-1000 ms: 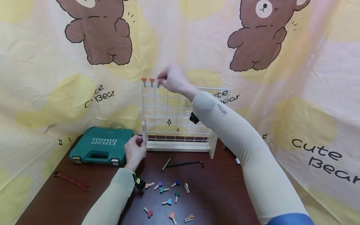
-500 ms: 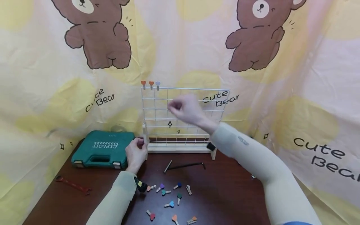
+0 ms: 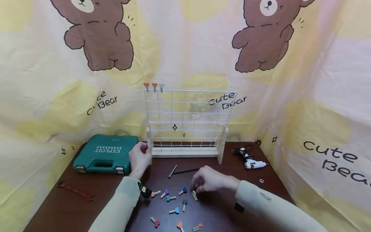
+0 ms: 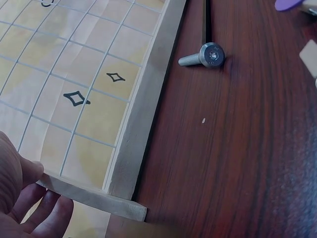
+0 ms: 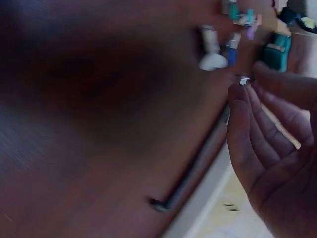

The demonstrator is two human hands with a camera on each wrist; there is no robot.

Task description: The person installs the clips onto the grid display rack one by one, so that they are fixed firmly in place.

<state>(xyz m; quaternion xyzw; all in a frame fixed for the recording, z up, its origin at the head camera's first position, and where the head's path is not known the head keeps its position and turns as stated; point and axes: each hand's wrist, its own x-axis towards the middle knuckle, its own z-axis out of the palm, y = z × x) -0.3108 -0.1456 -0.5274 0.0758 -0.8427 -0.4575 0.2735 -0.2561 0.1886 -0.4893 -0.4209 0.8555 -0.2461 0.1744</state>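
A dark reddish-brown table (image 3: 220,212) carries a white wire grid (image 3: 184,112) in a pale wooden stand (image 3: 185,154). The left hand (image 3: 140,159) grips the stand's left upright (image 3: 149,136); the right hand (image 3: 209,180), thumb and fingertips slightly parted, hovers just beside a small wooden clip with a white heart (image 3: 194,196), lying on the table.

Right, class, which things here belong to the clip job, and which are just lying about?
In the job:
rack, gripped by the left hand
three clips along its top
loose clips, one close to the right hand

Just lying about, it seems:
green case
red wrench
bolt
black rod
glue gun
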